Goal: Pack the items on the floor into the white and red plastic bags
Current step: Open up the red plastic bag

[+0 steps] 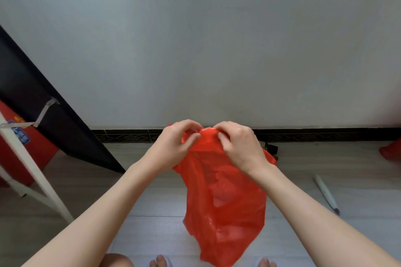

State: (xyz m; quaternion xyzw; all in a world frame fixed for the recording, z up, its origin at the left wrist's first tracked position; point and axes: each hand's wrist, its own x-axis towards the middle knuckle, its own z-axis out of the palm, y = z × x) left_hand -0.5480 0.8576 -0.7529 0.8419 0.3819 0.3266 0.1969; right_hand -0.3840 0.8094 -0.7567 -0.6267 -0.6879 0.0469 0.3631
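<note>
Single view only, head-mounted, wide-angle; no second view to compare overlap. Camera sits above the person's forearms and faces forward and down, towards a plain wall and its dark patterned skirting. Strong lens distortion: the skirting line bows, and the forearms splay out to the bottom corners. Range is close: both hands (left hand, right hand) sit near frame centre at arm's length, holding the red plastic bag. Bottom edge takes in the person's toes on the floor. Left edge catches a dark panel and a white frame leg.
</note>
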